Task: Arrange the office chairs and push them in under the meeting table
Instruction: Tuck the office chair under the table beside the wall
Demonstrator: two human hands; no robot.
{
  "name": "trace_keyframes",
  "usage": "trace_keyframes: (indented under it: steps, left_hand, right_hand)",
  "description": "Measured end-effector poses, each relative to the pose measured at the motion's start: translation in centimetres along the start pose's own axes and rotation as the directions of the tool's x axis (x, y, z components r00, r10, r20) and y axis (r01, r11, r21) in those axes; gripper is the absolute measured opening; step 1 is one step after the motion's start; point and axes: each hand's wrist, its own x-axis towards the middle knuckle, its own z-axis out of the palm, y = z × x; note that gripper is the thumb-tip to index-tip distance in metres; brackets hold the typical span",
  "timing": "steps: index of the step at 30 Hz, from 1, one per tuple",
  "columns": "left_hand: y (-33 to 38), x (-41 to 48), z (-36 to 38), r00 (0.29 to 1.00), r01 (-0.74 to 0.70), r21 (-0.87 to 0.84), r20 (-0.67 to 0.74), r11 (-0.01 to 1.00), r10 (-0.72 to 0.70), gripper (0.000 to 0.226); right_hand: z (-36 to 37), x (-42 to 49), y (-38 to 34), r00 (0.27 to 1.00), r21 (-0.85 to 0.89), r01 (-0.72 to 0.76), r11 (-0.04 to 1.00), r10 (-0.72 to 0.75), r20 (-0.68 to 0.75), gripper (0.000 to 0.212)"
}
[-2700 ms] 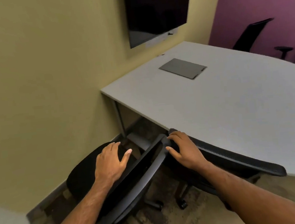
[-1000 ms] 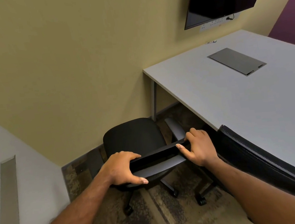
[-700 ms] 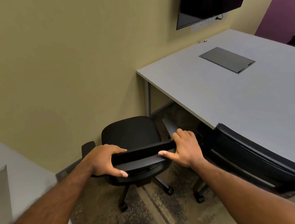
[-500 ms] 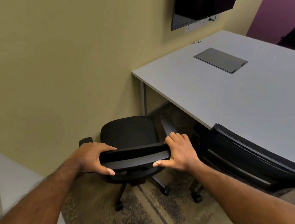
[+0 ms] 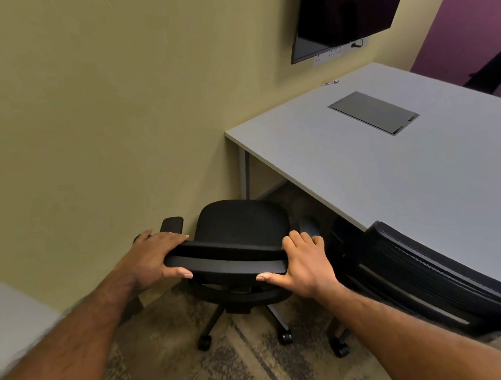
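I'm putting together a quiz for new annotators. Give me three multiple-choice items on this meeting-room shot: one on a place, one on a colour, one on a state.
1. Where does the office chair whose backrest is held stand?
A. On the carpet beside the yellow wall, left of the meeting table.
B. Tucked fully under the table.
C. Beyond the table's far side.

2. What colour is the meeting table's top?
A. Black.
B. Brown.
C. Light grey.

3. What are the left hand and right hand doing?
A. Only the left grips the backrest.
B. Both grip the backrest's top.
C. Both hang free.

Answers: 1 A, its base rests on carpet by the wall; 2 C, the top shows pale grey; 3 B, fingers and thumbs of both curl round the top edge.
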Motion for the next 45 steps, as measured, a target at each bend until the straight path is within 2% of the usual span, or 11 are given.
trace_keyframes:
  steps: [5,11,16,21,23,28,32,37,39,42,45]
  left_hand:
    - [-0.4,2.6,-0.5,1.000,0.006,0.106,0.009,0.994,-0.007,0.115]
    - [-1.4,6.3,-2.0,0.993,0.065,0.050,0.096,0.997,-0.070,0.109]
    - [-3.0,9.6,-2.6,0.990,0.108,-0.005,0.096,0.994,-0.107,0.122]
    - [-3.4,12.5,-3.1,0.988,0.111,0.019,0.103,0.994,-0.113,0.139]
    - [-3.7,13.6,-3.2,0.990,0.116,0.009,0.073,0.993,-0.117,0.141]
    - [-4.4,16.0,-4.3,0.983,0.131,0.031,0.124,0.991,-0.134,0.140]
    - [-5.2,15.9,-4.0,0.995,0.078,-0.033,0.061,0.996,-0.076,0.138]
    - [-5.9,15.1,-2.8,0.985,0.000,-0.105,-0.170,0.994,-0.018,0.116]
    - [-6.7,15.4,-2.7,0.976,-0.033,-0.097,-0.216,0.995,0.012,0.112]
    - [-8.4,16.0,-3.1,0.978,-0.081,-0.107,-0.201,0.991,0.058,0.111]
    - [-10.8,17.5,-4.3,0.987,-0.118,-0.120,-0.120,0.986,0.103,0.115]
  right_hand:
    - [0.2,1.4,0.3,0.997,-0.011,-0.076,0.997,0.076,0.016,0.090]
    - [0.7,3.3,-0.1,0.978,-0.019,-0.182,0.983,0.183,0.100,0.100]
    - [1.5,4.8,-1.1,0.967,-0.027,-0.237,0.971,0.239,0.092,0.097]
    - [1.8,6.5,-1.3,0.964,-0.022,-0.252,0.968,0.253,0.081,0.097]
    - [1.7,7.2,-1.2,0.961,-0.018,-0.263,0.965,0.264,0.084,0.098]
    - [1.7,7.9,-1.0,0.957,0.014,-0.274,0.961,0.272,0.103,0.099]
    - [1.3,8.4,-0.8,0.956,0.022,-0.249,0.968,0.242,0.166,0.103]
    - [0.8,9.0,-0.7,0.957,0.037,-0.234,0.972,0.223,0.187,0.106]
    - [0.7,9.1,-1.6,0.948,0.020,-0.250,0.968,0.240,0.208,0.108]
    - [0.9,9.4,-3.7,0.935,0.021,-0.283,0.959,0.271,0.230,0.109]
    - [0.9,10.4,-6.1,0.924,0.029,-0.322,0.946,0.307,0.230,0.109]
